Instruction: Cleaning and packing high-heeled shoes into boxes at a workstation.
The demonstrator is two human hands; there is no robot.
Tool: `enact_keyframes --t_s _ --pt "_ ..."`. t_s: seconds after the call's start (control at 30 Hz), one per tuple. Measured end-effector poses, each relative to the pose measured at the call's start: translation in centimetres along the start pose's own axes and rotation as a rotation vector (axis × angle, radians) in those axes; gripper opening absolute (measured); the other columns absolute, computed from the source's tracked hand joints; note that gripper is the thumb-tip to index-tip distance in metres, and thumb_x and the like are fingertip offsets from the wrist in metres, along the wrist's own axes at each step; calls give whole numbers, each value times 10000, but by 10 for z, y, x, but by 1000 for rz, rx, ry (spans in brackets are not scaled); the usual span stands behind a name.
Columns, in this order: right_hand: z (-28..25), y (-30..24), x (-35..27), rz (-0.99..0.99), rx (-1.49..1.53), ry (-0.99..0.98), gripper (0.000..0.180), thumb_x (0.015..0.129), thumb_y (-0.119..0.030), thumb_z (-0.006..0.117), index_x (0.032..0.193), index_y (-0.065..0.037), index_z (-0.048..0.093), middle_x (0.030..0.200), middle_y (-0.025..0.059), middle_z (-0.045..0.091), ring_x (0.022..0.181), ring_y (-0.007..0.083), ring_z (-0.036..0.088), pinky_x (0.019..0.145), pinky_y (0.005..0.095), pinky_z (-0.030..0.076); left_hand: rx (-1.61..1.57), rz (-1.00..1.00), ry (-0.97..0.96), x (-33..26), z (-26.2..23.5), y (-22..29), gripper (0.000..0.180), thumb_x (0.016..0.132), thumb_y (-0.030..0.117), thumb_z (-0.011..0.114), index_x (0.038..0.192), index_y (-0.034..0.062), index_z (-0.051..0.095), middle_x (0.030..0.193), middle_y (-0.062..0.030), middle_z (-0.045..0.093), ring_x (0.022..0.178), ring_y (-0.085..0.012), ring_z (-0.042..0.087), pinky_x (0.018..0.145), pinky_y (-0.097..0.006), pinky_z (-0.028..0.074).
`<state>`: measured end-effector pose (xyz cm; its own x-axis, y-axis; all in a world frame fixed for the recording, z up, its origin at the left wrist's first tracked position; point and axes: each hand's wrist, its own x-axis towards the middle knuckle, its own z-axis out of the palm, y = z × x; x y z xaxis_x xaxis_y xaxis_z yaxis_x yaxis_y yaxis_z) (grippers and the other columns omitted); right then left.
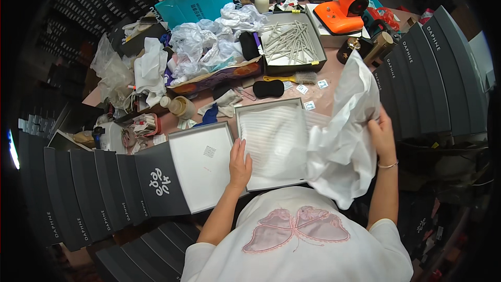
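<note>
While I'm standing here watching, the person's right hand [382,131] has a big crumpled sheet of thin white paper [344,136] by its edge, fingers curled shut around it. The sheet hangs in loose folds over the right end of an open, shallow dark grey cardboard box with a pale inside [269,105], so that end is mostly hidden.

The left hand [240,167] is down on the box's left edge, fingers pretty much straight and close together, not wrapped around anything as far as I can tell. Inside the box there's a whitish, see-through striped wrapping [271,138] lying flat; can't make out what's under it, if anything. Right beside the box on the left is a white-lined rectangular lid with a grey rim [197,159], open side up.

The pink tabletop [326,99] is busy, btw. Just beyond the box sit a black rounded pad [269,89] and a yellow-handled brush [300,78], then a black-sided box full of thin white sticks [292,68]. An orange tape dispenser [339,10] stands at the back right, and leaning dark grey boxes [436,73] line the right side.
</note>
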<state>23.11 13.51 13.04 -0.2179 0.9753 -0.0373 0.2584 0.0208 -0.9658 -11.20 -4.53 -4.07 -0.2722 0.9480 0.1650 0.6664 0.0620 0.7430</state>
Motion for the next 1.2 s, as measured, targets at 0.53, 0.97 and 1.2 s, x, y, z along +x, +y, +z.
enact_keyframes --t_s 0.53,0.97,1.2 --pt "-15 149 51 16 -674 -11 575 852 -146 624 1374 -44 404 1235 235 535 1027 326 602 850 366 508 -730 -518 126 0 34 32 442 813 -11 502 1251 -59 484 1150 -210 584 968 -350 598 848 -405 485" --pt "239 150 -23 673 251 -241 791 824 -356 704 1391 27 307 1288 172 480 1010 210 558 750 305 481 -1040 -740 -473 -103 -98 55 631 993 495 345 1010 -68 630 899 -148 655 807 -194 641 758 -316 514" --pt "265 189 12 861 525 -226 554 743 -349 785 1098 -73 460 978 21 521 878 112 472 678 317 414 273 124 -88 24 -44 65 391 862 159 616 1211 -3 549 1307 -211 471 1266 -375 385 1032 -415 349"
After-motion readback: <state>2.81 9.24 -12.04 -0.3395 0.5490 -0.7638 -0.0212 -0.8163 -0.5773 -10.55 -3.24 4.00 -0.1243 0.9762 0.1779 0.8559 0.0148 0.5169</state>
